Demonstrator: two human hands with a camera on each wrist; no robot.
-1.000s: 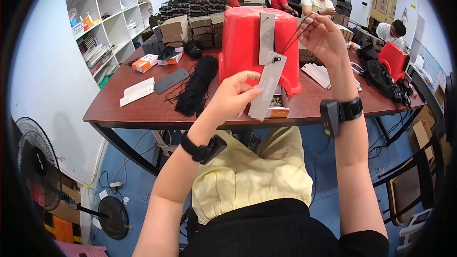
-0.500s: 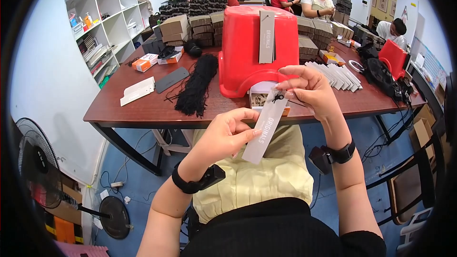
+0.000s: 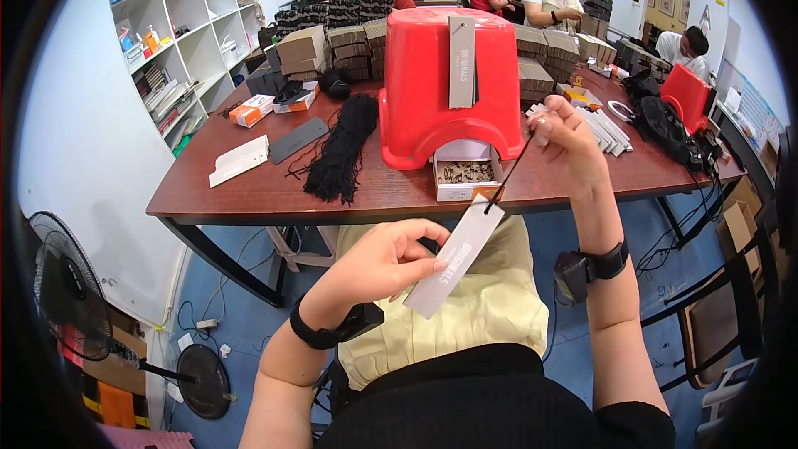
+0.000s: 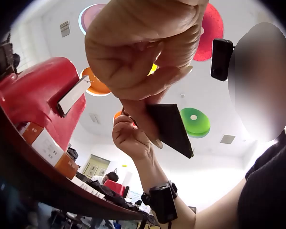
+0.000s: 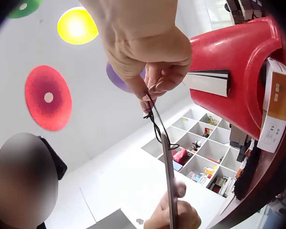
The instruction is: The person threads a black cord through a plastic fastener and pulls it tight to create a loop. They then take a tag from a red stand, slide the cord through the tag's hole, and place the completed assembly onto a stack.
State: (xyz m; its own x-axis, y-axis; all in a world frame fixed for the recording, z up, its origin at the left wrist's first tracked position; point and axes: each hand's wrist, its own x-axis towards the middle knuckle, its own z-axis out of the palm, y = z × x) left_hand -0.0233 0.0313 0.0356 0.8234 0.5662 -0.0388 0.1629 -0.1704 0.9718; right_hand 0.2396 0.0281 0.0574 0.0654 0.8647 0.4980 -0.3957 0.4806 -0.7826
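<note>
A grey hang tag (image 3: 457, 259) printed ORIGINALS is pinched between the thumb and fingers of my left hand (image 3: 378, 259), over my lap. From the hole at its upper end a black cord (image 3: 514, 168) runs up to my right hand (image 3: 573, 148), whose thumb and fingertips grip its end. The right wrist view shows the cord (image 5: 155, 125) looped through the tag (image 5: 169, 176), which is seen edge-on. In the left wrist view the tag's dark back (image 4: 171, 128) faces the camera. Beyond the hands stands a red plastic stool (image 3: 416, 87) with another hang tag (image 3: 461, 62) against its side.
Under the stool's arch sits an open box (image 3: 467, 193) of small metal pieces. A black cord bundle (image 3: 341, 150), light tags (image 3: 241, 160) and a dark tag (image 3: 301, 140) lie left. More tags (image 3: 611, 131) are fanned out right. Stacked tags and several people are behind.
My left hand has lowered the tag toward my lap. My right hand came down from high up to the tag's top, then drew up and right, stretching the cord straight.
</note>
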